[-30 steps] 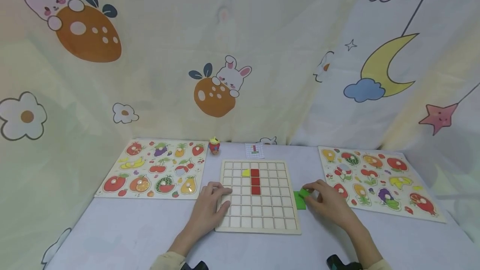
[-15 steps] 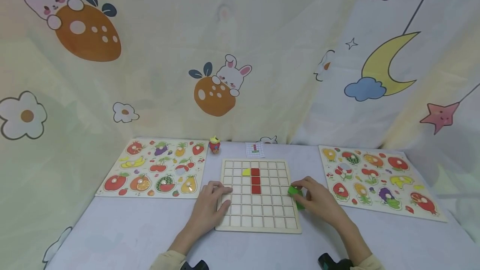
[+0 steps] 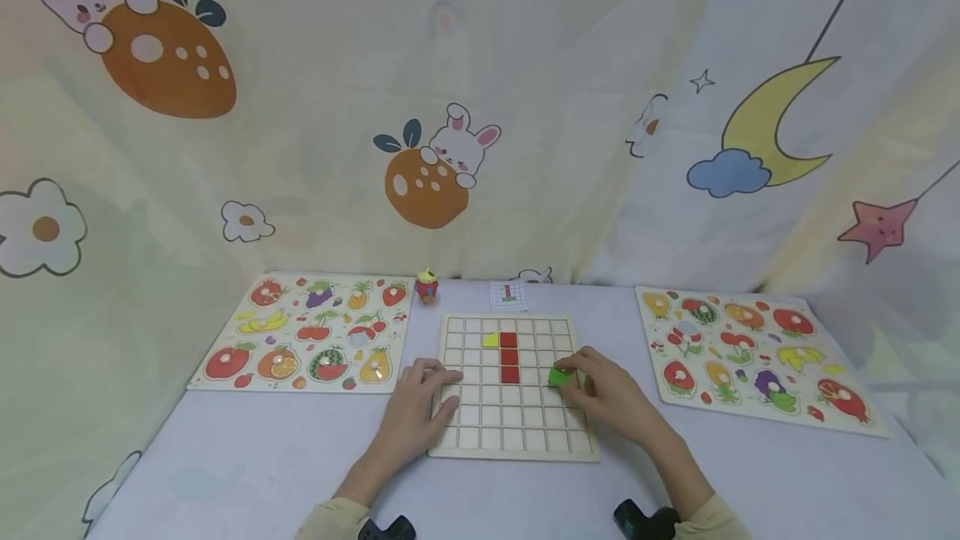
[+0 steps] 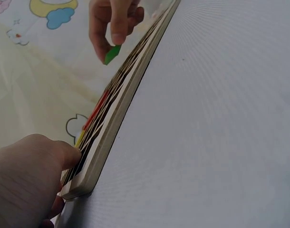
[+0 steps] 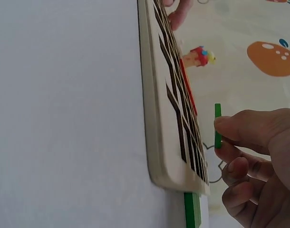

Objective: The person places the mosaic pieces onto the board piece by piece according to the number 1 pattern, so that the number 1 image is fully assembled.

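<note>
Between thumb and fingertips my right hand [image 3: 606, 390] pinches a green square tile [image 3: 557, 377], held over the right part of a wooden grid board [image 3: 513, 458]. The right wrist view shows this green tile [image 5: 217, 126] edge-on, raised above the board surface. At the board's left edge rests my left hand [image 3: 411, 408], its thumb and forefinger tips reaching over the rim. Three red tiles [image 3: 509, 357] form a column in the grid, with a yellow tile [image 3: 491, 340] beside the top one. More green tiles [image 5: 190, 209] lie against the board's right side, mostly hidden by my hand in the head view.
Fruit puzzle boards lie on both sides, one on the left [image 3: 300, 336] and one on the right [image 3: 757, 361]. Behind the grid board are a small patterned card [image 3: 508, 296] and a toy figure [image 3: 427, 286]. A printed cloth [image 3: 555, 190] hangs at the back.
My right hand has carried the green tile leftward, from beside the board to above its right columns. My left hand has stayed at the left edge.
</note>
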The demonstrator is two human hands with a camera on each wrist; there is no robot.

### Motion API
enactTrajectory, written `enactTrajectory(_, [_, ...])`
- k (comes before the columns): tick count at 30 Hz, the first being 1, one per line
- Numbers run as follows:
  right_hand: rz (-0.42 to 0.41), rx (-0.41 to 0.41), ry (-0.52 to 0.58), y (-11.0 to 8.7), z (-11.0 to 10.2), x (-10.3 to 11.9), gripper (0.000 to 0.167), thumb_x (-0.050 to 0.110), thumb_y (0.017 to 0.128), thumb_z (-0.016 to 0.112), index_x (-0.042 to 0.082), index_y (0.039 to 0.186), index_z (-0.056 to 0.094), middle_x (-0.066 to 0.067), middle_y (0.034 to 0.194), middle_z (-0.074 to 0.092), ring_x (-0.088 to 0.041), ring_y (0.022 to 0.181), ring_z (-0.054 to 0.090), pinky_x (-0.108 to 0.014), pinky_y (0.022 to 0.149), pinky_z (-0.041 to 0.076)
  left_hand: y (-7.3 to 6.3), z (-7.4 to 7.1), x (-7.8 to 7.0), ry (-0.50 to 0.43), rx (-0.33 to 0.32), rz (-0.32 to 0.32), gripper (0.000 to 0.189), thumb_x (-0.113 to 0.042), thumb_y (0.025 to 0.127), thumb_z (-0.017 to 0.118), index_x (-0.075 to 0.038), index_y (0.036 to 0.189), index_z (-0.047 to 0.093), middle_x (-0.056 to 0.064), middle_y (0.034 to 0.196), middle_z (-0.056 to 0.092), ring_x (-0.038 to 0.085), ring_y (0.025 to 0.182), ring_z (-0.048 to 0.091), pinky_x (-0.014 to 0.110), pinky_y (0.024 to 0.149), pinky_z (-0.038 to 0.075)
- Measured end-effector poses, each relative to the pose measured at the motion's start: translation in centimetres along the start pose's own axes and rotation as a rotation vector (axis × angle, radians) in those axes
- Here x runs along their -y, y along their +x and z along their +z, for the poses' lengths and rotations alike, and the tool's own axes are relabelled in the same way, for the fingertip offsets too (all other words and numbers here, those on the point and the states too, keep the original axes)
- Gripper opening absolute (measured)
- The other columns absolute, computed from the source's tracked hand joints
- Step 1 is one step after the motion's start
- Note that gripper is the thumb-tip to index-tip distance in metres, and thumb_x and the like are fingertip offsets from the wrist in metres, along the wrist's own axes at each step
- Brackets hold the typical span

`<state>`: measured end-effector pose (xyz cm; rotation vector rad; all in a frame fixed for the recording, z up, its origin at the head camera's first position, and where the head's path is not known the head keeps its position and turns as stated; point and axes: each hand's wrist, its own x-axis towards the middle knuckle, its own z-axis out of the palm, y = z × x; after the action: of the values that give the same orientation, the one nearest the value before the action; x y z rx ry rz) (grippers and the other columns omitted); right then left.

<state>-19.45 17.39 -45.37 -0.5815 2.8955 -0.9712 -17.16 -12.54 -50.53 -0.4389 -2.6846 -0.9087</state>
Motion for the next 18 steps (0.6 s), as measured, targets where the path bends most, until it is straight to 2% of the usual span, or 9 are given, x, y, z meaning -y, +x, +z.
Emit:
enactTrajectory(11, [-0.034,0.022,0.005,1.5,1.9,2.7,0.029,0.018,0.084,0.068,0.019,0.113,0.066,0.008,0.094,0.056,-0.004,0.061,0.044,-0.019,0.053,0.039,0.1,0.0,0.1,0.008,-0.010,-0.001,0.031,-0.024,0.084,0.070,-0.023,0.114,0.066,-0.001,0.112,0.054,0.012,0.095,0.046,0.033,0.078,0.043])
enactTrajectory(18, [-0.071,0.044,-0.014,2.0,3.2,3.9,0.028,0.020,0.085,0.067,0.020,0.112,0.066,0.010,0.101,0.058,-0.003,0.058,0.043,-0.019,0.053,0.039,0.1,0.1,0.1,-0.008,-0.001,-0.006,0.031,-0.024,0.084,0.070,-0.023,0.114,0.066,-0.001,0.112,0.054,0.013,0.096,0.047,0.034,0.080,0.043])
